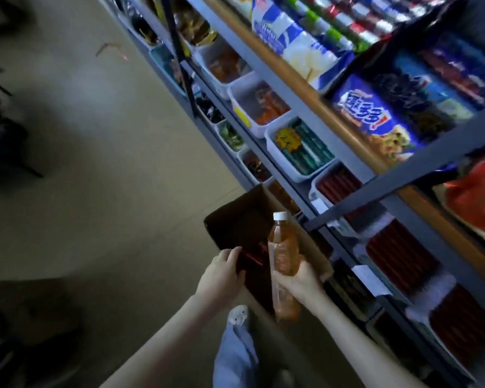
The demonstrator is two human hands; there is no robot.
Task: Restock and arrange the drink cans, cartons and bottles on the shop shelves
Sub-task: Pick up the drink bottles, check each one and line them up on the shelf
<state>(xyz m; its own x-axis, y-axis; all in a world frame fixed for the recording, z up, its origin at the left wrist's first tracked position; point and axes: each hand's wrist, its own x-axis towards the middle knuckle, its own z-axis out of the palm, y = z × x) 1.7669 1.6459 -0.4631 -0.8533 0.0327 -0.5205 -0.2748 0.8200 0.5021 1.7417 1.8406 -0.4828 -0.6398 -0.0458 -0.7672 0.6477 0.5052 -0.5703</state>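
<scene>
A clear bottle (283, 247) of orange drink with a white cap is gripped round its middle by the right hand (301, 282), whose fingers are wrapped about it. It is held slightly tilted over the right edge of an open cardboard box (230, 219). The box's left rim is held by the left hand (221, 271), fingers hooked over it, and the box is seen on the floor just beside the grey shelves (420, 166).
</scene>
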